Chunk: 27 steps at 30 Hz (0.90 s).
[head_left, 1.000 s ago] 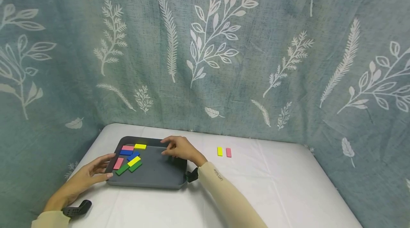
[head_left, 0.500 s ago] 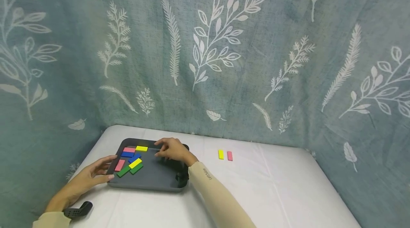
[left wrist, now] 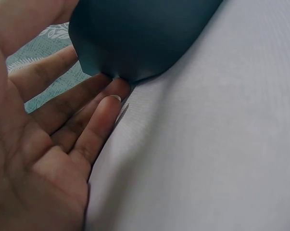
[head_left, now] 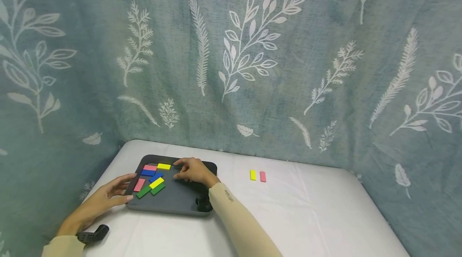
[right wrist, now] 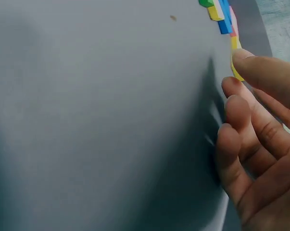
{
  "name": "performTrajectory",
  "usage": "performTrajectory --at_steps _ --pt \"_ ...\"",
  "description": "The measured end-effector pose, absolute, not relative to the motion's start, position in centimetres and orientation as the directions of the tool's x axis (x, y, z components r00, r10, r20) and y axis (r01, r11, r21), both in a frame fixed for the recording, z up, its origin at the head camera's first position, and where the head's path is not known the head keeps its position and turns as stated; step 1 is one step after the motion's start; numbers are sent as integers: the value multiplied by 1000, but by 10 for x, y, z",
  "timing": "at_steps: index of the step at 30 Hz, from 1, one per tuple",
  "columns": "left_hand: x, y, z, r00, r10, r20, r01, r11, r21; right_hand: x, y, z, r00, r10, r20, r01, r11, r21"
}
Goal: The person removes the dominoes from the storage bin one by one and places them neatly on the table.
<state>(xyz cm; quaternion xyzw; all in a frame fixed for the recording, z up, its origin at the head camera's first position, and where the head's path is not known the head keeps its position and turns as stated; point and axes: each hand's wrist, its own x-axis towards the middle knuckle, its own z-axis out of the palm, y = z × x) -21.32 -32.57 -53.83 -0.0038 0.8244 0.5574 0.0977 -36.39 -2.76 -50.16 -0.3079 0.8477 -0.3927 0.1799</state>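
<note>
A dark grey tray point(head_left: 167, 209) lies on the white-covered table. My left hand point(head_left: 101, 199) is at its left side, thumb near the front corner and fingers along the outer wall. In the left wrist view the fingertips point(left wrist: 120, 89) touch the tray's lower edge. Over the tray's back right part is my right hand point(head_left: 193, 170), fingers loosely bent, with nothing between them. Its index fingertip comes close to a yellow block point(head_left: 164, 166) by the back wall. Pink point(head_left: 139, 185), blue point(head_left: 148, 173), green point(head_left: 143, 191) and yellow point(head_left: 157, 183) blocks lie in the tray's left half.
Right of the tray, a yellow block point(head_left: 253, 175) and a pink block point(head_left: 263, 177) lie side by side on the table point(head_left: 288, 209). A leaf-patterned curtain point(head_left: 260, 88) stands behind the table and along both sides.
My right hand has moved left over the tray, closer to the yellow block at the back. My left hand keeps its place at the tray's side. The head view has shifted slightly.
</note>
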Motion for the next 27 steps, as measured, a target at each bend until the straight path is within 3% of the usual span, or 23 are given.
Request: performTrajectory --at_steps 12,20,27 --pt "-214 -327 -536 -986 96 -138 -95 360 928 -368 -50 -511 -745 -663 -76 -435 569 -698" --pt "-212 -328 -535 -985 100 -138 -95 350 932 -365 -51 -511 -734 -677 -54 -441 536 -720" --pt "-213 -328 -537 -984 106 -140 -96 346 933 -365 -55 -514 -768 -640 -24 -447 563 -695"
